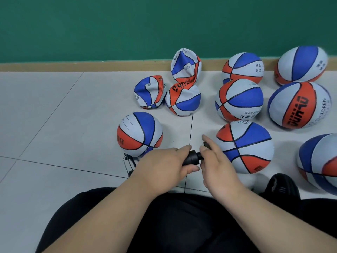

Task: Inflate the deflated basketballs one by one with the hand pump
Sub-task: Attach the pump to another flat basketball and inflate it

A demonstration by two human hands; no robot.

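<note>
"Where's the pump (pixel 191 158)?"

"Low over the floor tiles (pixel 73 125), just in front of the black trousers (pixel 182 216). The left hand (pixel 164 163) is wrapped round its barrel, so only the dark end pokes out."

"And the right hand (pixel 218 161)?"

"It's at the handle end, fingers fairly straight. It covers the handle, so I can't tell whether it grips or only rests there."

"The flat ones?"

"Three crumpled balls (pixel 183 99) huddle together further back, the rearmost propped near the skirting board (pixel 91 66) under the green wall (pixel 127 24)."

"What's around the hands?"

"A full ball (pixel 245 147) just beside the right hand. Another round one (pixel 139 134) sits beyond the left hand, with a wire clip (pixel 127 163) half hidden behind that wrist. More inflated balls (pixel 299 105) crowd the right side — and a black shoe (pixel 282 185) lies near the right forearm."
</note>
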